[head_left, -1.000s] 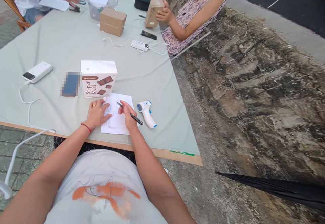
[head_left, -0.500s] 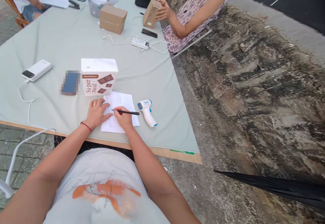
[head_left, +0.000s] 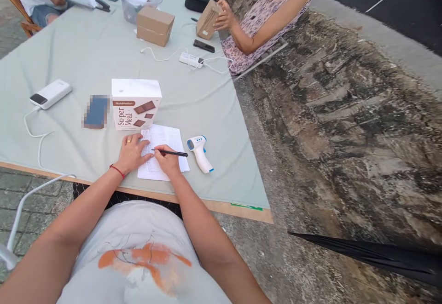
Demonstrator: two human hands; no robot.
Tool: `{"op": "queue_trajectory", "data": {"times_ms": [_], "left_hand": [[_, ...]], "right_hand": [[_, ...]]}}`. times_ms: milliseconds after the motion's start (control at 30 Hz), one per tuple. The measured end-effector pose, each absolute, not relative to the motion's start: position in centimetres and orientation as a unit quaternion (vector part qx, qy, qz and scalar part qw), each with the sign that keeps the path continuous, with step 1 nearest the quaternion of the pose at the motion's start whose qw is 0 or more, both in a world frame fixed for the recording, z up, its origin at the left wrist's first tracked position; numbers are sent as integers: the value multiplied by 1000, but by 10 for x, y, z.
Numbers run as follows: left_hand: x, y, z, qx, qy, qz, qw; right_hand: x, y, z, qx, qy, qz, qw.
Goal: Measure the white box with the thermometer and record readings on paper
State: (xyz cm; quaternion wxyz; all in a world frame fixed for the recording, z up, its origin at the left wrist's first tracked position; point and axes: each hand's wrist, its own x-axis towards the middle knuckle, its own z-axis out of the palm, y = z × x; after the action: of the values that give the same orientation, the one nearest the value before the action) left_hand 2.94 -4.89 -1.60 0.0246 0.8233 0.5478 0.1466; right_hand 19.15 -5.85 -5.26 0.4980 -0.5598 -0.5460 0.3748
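My right hand (head_left: 168,162) grips a black pen (head_left: 174,152), its tip touching a sheet of white paper (head_left: 162,171) with lines of small writing. Spread across the left edge of that sheet, my left hand (head_left: 133,153) lies with fingers apart; it wears a ring, and a red cord circles the wrist. Just beyond the paper stands a white box (head_left: 136,106) printed "NutriMotion Su-per Meal". A white and blue infrared thermometer (head_left: 200,153) rests on the table to the right of my right hand.
On the pale-green table (head_left: 86,157) lie a white power bank (head_left: 51,94) with a cable and a blurred-out blue object (head_left: 96,111). Farther off are a cardboard box (head_left: 155,25) and a plastic tub (head_left: 129,12). A person's hand (head_left: 225,15) holds another carton (head_left: 207,20).
The pen has shifted very slightly in my right hand's grip, while my left hand stays put. At the far left, a person's hand and papers have moved a little.
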Motion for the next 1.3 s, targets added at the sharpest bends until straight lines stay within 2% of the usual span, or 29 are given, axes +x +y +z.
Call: {"op": "queue_trajectory", "data": {"times_ms": [1300], "left_hand": [[29, -49, -16, 823, 548, 144, 25]], "right_hand": [[190, -59, -45, -579, -513, 380, 507]]}}
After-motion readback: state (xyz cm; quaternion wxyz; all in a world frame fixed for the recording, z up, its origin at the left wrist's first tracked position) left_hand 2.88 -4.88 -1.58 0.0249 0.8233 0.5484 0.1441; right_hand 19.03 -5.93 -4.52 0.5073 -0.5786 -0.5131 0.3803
